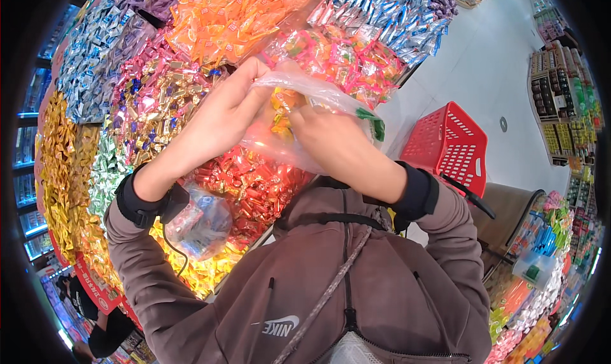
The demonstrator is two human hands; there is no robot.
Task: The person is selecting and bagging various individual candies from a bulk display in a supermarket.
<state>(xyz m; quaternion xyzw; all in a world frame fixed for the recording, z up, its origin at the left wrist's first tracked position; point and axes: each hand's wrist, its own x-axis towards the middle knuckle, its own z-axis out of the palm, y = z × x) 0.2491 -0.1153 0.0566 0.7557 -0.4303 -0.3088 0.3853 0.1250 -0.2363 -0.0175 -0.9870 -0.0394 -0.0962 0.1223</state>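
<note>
A clear plastic bag is held up in front of me, with orange-yellow wrapped candies showing inside it. My left hand grips the bag's rim between thumb and fingers. At the bag's mouth, my right hand reaches in, its fingers beside the candies and partly hidden by film; whether it holds any is not clear. Beneath the bag lie red wrapped candies, and beyond it pink-edged clear-wrapped candies. Another filled plastic bag rests on the candies near my left forearm.
Heaps of orange, blue-white and gold candies surround the hands. A red shopping basket stands to the right. Farther right are another candy display and stocked shelves. A person in dark clothes is at lower left.
</note>
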